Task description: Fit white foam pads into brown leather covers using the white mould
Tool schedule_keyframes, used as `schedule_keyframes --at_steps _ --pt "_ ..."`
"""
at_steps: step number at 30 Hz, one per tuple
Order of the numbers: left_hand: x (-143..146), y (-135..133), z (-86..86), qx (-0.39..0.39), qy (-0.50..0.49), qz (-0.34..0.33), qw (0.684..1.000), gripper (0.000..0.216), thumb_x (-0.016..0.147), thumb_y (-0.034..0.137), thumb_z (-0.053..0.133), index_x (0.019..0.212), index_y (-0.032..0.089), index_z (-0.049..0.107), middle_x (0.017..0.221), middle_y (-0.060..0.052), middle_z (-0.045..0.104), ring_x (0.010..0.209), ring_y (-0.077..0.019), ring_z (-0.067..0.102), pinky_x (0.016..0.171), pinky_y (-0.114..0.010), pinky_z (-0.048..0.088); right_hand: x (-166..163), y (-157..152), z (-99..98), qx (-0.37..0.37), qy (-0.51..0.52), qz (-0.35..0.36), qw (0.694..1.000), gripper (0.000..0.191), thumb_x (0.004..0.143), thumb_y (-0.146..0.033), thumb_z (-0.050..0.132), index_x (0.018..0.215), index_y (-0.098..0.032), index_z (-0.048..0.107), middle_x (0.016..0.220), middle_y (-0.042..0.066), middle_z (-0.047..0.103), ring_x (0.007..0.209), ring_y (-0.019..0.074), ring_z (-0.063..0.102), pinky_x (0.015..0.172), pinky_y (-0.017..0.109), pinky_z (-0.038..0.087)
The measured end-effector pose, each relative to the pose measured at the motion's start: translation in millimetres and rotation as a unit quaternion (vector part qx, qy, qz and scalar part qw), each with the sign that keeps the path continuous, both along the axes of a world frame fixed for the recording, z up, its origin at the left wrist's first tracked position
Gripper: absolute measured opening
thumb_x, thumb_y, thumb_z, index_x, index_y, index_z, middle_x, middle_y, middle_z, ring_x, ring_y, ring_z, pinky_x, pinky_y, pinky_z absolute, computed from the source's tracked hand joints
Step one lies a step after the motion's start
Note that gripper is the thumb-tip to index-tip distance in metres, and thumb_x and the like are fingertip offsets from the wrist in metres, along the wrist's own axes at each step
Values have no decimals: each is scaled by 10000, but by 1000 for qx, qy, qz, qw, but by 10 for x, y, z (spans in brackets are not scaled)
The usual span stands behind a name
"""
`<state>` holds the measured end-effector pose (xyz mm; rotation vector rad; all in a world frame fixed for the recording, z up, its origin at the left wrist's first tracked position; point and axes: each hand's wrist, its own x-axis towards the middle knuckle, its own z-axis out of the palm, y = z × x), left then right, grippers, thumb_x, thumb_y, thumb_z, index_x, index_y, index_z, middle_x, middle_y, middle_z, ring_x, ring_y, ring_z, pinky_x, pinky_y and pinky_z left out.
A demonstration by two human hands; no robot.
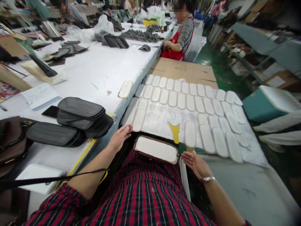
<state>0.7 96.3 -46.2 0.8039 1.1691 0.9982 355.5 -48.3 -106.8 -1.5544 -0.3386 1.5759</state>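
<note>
At my lap, a brown-edged white oblong panel [156, 149] lies with its long axis left to right, right end nearer me. My left hand [119, 138] and right hand [197, 164] flank it, fingers loose, holding nothing. Beyond: stacked black ovals [78, 107] leftward, a forked yellow piece [175, 131], rowed white oval pads [181, 101], a co-worker [185, 36].

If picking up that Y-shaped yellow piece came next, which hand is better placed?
Probably the right hand: it is nearer the yellow piece and looks empty. The left hand looks empty too, but is farther off, beside the white pads.
</note>
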Motion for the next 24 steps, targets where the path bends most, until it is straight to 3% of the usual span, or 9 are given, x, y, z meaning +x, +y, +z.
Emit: schedule_keyframes --at_steps 2,4,7,10,13,15,20,24 --pt "-63 -63 -222 -73 -38 -59 995 381 756 374 612 1083 180 599 1223 -105 549 1118 -225 499 878 -330 410 -43 -20 3 -3 -6 -31 999 392 906 -415 333 895 -154 626 973 134 662 918 198 630 931 374 428" --pt "-43 -146 -395 -98 -91 -114 984 406 764 361 611 1124 174 586 1221 -104 555 1112 -221 507 910 -324 392 -71 28 9 4 -32 -32 999 367 899 -404 353 894 -149 616 952 131 665 870 192 643 886 362 460" --pt "22 -234 -509 -104 -159 -165 968 475 761 316 631 1200 162 534 1147 -103 606 1048 -208 554 936 -310 377 -64 205 -1 37 -158 51 985 369 896 -409 333 954 -151 589 990 128 655 837 179 651 804 330 499" --pt "26 -235 -503 -128 -167 -185 960 509 754 285 647 1229 168 506 1109 -95 627 1013 -197 576 915 -293 397 -11 465 -52 45 -333 178 925 367 901 -380 282 982 -172 573 1012 106 648 838 164 647 749 299 505" --pt "2 -168 -463 -151 -140 -207 956 541 733 264 668 1240 191 494 1100 -85 632 972 -190 596 866 -271 431 47 751 -152 19 -438 212 873 253 843 -341 433 918 -160 594 963 104 648 896 197 620 820 322 455" --pt "5 -119 -426 -142 -125 -228 955 546 726 260 673 1239 206 494 1116 -76 624 952 -185 601 835 -257 445 58 930 -238 -3 -502 227 834 279 796 -333 519 983 -134 575 1022 135 615 1012 233 561 899 346 394" --pt "14 -79 -404 -104 -84 -255 958 509 732 283 663 1215 219 515 1170 -58 594 961 -175 592 820 -230 446 -8 1277 -447 -45 -581 285 761 629 677 -426 662 1167 -94 448 1200 202 481 1117 297 472 936 365 348" --pt "-42 -133 -611 -128 -84 -208 966 577 719 370 663 1245 210 488 1158 -77 604 1016 -214 577 876 -290 435 -10 1468 -534 -68 -587 342 731 696 599 -415 735 1147 -100 444 1149 193 520 1074 312 507 892 357 391"
